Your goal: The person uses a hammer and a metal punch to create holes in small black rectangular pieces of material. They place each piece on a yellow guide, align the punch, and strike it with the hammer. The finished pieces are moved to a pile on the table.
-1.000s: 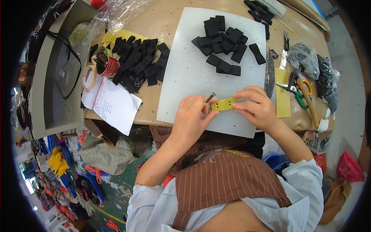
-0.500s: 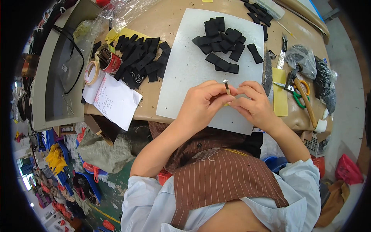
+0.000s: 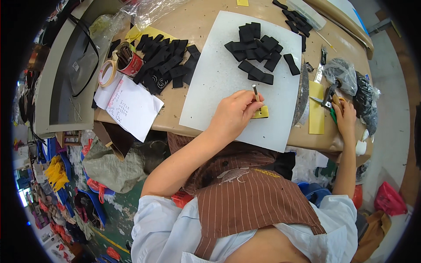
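Note:
My left hand (image 3: 237, 111) pinches a slim punch (image 3: 255, 91) with a shiny metal top, held nearly upright. Its lower end meets a small yellow piece (image 3: 263, 114) with dark holes, lying on the white board (image 3: 206, 87). Beyond that hand, black folded strips (image 3: 258, 48) lie heaped on the board. At the right of the table, my right hand (image 3: 347, 117) is closed round the wooden handle of a hammer, mostly hidden by the fingers. Scissors (image 3: 334, 115) with green and orange handles lie beside that hand, partly covered.
Left of the board are more black strips (image 3: 162, 61), a red tin (image 3: 131, 65) of metal tools, a tape roll (image 3: 106, 73) and a written notepad (image 3: 133, 107). A yellow sheet (image 3: 316, 118), a cutter knife (image 3: 322, 61) and plastic-wrapped black bundles (image 3: 365, 98) lie on the right.
My right hand has left the punch and moved right to the hammer handle. My left hand keeps the punch, now standing on the yellow piece. The view has shifted slightly.

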`<act>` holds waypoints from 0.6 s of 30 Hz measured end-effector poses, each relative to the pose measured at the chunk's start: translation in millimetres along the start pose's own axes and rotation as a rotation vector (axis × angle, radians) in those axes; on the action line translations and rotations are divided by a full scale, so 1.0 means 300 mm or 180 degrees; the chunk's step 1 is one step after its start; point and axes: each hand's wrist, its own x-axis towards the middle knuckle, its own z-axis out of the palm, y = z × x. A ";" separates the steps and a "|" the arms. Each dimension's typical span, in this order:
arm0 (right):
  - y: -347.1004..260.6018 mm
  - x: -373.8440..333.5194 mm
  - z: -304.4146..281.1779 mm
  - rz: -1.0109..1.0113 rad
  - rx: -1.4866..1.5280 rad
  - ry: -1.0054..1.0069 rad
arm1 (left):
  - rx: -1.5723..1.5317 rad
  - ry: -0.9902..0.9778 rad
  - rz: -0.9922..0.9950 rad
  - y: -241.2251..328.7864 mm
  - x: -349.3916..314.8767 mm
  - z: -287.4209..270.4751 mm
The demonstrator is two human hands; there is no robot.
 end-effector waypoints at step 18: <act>-0.580 0.123 -0.542 -0.1749 0.1949 -0.1476 | 0.1029 0.0414 0.0576 0.010 -0.027 0.028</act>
